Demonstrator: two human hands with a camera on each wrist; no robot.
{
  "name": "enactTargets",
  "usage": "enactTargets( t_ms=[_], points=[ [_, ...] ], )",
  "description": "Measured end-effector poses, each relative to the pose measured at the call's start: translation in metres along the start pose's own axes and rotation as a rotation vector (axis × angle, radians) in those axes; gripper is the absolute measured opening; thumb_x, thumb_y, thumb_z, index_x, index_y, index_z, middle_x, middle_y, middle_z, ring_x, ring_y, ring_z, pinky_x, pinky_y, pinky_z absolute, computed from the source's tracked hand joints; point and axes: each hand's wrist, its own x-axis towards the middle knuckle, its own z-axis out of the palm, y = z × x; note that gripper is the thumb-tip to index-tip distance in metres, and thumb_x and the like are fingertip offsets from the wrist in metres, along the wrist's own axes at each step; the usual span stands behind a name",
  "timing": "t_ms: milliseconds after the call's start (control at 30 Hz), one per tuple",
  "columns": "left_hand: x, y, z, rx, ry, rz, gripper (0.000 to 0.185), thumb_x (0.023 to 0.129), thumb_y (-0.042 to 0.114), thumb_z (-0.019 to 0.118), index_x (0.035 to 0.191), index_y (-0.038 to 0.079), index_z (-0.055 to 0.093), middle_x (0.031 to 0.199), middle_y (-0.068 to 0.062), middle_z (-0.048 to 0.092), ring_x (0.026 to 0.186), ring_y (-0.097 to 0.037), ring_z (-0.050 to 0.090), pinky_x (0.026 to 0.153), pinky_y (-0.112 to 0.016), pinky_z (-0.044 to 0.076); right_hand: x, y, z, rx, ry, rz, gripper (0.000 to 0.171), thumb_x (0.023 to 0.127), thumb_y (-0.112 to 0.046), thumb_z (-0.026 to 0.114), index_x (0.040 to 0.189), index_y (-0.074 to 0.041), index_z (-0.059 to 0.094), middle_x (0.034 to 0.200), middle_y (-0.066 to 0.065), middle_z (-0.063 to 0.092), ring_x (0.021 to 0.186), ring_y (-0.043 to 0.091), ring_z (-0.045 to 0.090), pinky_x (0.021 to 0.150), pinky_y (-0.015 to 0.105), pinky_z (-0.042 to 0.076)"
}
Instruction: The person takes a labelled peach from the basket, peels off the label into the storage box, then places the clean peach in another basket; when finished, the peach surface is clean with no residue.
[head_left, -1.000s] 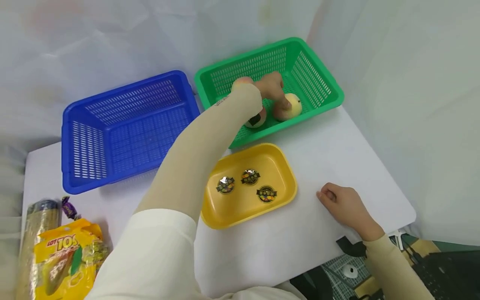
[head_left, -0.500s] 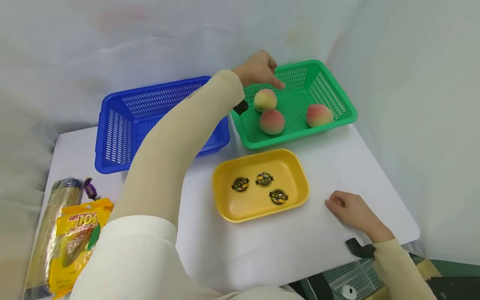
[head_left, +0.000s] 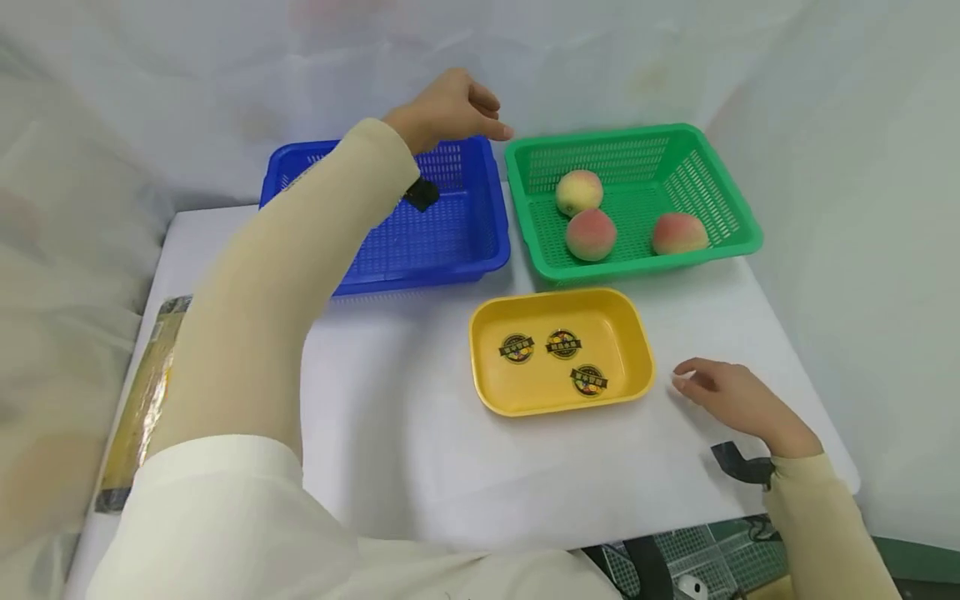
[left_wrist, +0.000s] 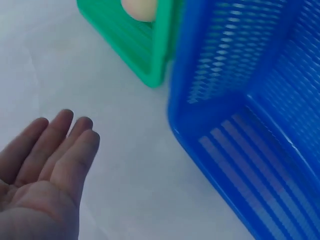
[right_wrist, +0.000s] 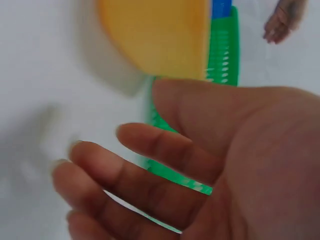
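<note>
Over the back rim of the blue basket (head_left: 487, 221), my left hand (head_left: 453, 108) is in the air with nothing in its grasp. Its fingers are loosely extended in the left wrist view. The green basket (head_left: 641, 196) beside it holds three peaches: a pale one (head_left: 579, 192), a pinker one (head_left: 591, 234) against it, and another (head_left: 679, 233) apart on the right. My right hand (head_left: 738, 400) is low over the table, right of the yellow tray (head_left: 491, 379). Its relaxed fingers hold nothing in the right wrist view.
Three round stickers, one of them (head_left: 588, 381) nearest me, show inside the yellow tray. A long clear-wrapped package (head_left: 142, 408) lies at the table's left, partly behind my left sleeve. White sheeting (head_left: 570, 67) rises behind the baskets. The table's front edge (head_left: 637, 535) is close to my body.
My left hand has come out of the green basket, leaving the right-hand peach there, and moved left over the blue basket. The head view has turned left. My right hand's fingers have loosened slightly.
</note>
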Motion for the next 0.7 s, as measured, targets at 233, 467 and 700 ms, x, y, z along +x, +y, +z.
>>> enactTargets(
  t_ms=[233,467,700],
  points=[
    [-0.027,-0.022,-0.003,0.091,-0.033,0.061,0.063,0.088,0.043,0.066,0.142,0.016,0.049,0.143,0.0,0.052,0.134,-0.014,0.044,0.112,-0.032,0.038,0.014,-0.014,-0.031,-0.03,0.044,-0.031,0.046,0.099,-0.041,0.049,0.126,-0.004,0.057,0.105,0.016,0.069,0.085,0.024,0.061,0.07,0.04,0.054],
    [-0.056,-0.026,0.014,0.127,-0.059,0.089,0.063,0.09,0.043,0.064,0.144,0.014,0.046,0.143,-0.001,0.052,0.132,-0.014,0.047,0.11,-0.031,0.04,0.015,-0.024,-0.054,-0.1,0.071,-0.052,0.052,0.1,-0.044,0.045,0.132,-0.004,0.053,0.11,0.02,0.066,0.096,0.033,0.061,0.077,0.049,0.053],
    [-0.084,-0.027,0.018,0.282,-0.078,0.037,0.063,0.093,0.039,0.06,0.146,0.012,0.04,0.149,-0.003,0.045,0.141,-0.02,0.036,0.115,-0.037,0.033,0.009,-0.029,-0.113,-0.299,0.102,-0.113,0.05,0.099,-0.035,0.049,0.133,0.002,0.05,0.106,0.021,0.066,0.092,0.035,0.061,0.078,0.053,0.05]
  ],
)
